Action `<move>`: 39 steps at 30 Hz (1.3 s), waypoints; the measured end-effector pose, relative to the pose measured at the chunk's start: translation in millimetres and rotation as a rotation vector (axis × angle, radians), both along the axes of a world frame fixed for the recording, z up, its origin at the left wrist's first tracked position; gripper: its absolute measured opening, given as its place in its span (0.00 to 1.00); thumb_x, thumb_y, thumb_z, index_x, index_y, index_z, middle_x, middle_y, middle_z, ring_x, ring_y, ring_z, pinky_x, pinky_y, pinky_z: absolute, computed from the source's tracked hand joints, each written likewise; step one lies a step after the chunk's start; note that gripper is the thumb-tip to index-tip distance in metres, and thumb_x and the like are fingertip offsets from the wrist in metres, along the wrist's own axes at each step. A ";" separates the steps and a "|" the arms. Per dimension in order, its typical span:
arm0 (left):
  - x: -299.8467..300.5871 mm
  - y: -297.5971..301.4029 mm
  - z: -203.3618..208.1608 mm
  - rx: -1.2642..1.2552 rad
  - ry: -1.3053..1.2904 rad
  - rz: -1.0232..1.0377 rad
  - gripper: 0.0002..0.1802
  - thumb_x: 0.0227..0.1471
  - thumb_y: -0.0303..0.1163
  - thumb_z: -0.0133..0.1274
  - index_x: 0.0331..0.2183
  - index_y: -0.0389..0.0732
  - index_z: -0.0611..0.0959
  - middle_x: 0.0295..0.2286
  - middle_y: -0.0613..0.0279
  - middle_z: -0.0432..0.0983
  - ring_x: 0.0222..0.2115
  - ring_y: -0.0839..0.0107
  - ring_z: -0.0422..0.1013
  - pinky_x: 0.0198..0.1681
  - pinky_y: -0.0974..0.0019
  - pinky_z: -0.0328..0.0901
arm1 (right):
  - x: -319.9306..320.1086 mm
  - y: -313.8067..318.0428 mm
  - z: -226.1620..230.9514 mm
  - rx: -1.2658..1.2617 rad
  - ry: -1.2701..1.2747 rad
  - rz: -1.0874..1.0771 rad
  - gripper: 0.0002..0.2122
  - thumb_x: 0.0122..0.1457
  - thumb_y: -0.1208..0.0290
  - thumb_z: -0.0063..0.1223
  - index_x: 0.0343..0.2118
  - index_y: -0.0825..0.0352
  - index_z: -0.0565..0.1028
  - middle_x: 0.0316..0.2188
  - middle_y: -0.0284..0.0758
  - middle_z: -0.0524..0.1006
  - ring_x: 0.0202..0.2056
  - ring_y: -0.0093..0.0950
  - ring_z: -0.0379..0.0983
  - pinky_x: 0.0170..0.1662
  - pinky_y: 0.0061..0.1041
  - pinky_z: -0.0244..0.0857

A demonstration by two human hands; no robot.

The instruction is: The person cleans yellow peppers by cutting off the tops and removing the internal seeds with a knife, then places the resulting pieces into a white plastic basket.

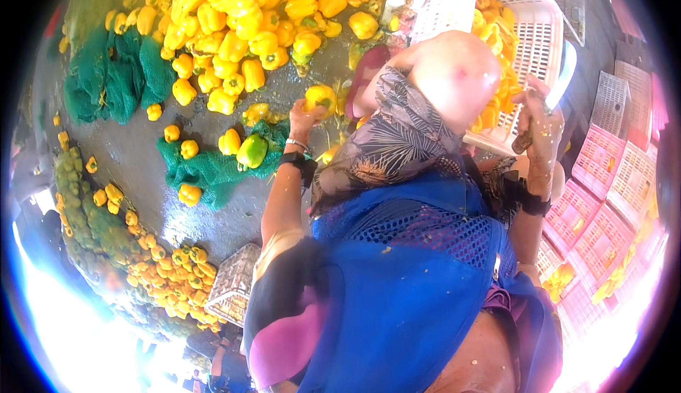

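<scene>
A yellow bell pepper (320, 100) is gripped by the fingers of my left hand (305, 120), low over the wet floor. My right hand (540, 123) is closed beside a white plastic crate (533, 52); what its fingers hold, if anything, I cannot make out. Yellow pepper pieces (496, 28) lie in that crate, partly hidden by my bare knee. Left of my left hand, a green-and-yellow pepper (252, 152) and several yellow ones rest on a green mesh bag (202, 169).
A large heap of yellow peppers (234, 17) covers the floor ahead. Another green mesh bag (117, 74) lies at the left. More peppers (177, 279) are piled at the lower left near a crate (234, 283). Pink and white crates (603, 230) stand along the right.
</scene>
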State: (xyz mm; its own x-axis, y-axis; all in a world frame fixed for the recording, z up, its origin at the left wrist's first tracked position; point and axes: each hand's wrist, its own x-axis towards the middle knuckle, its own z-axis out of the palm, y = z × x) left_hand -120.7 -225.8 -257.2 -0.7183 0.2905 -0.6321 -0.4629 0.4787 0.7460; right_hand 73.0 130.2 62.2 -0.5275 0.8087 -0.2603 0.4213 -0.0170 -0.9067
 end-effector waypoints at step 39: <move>75.4 257.7 376.4 0.747 0.029 -0.688 0.25 0.38 0.30 0.62 0.40 0.36 0.74 0.34 0.61 0.76 0.34 0.75 0.73 0.37 0.71 0.67 | 60.8 14.6 -65.4 0.720 -0.099 0.314 0.16 0.54 0.70 0.51 0.45 0.70 0.70 0.21 0.39 0.77 0.18 0.32 0.71 0.20 0.28 0.64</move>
